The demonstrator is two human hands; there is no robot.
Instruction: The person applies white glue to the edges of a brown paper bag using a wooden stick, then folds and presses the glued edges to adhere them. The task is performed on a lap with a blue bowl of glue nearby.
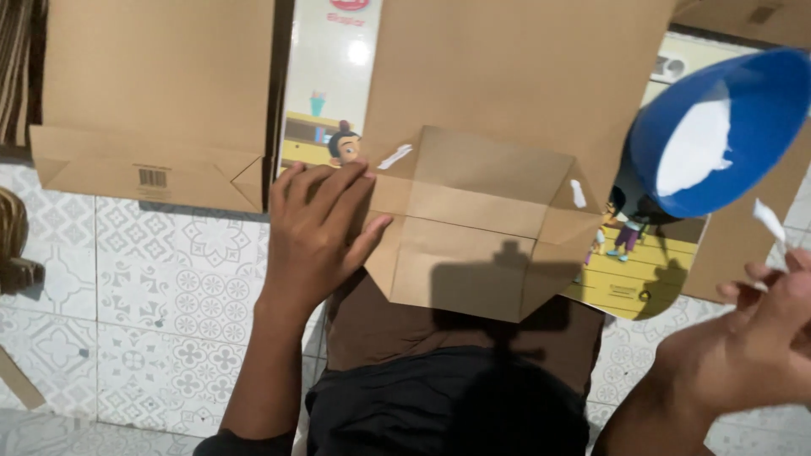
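Left hand (317, 228) on brown paper bag (473, 219)

Both forearms are left bare; a dark sleeve edge (245, 441) is seen at the left elbow. Brown and black clothing (439, 371) is worn.

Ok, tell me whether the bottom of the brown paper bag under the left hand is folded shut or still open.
Folded shut: the bag bottom lies flat with its flaps overlapping, white glue smears at both corners, and the left hand presses its edge.

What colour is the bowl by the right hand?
Blue, with white paste inside: the bowl, head view, above the right hand.
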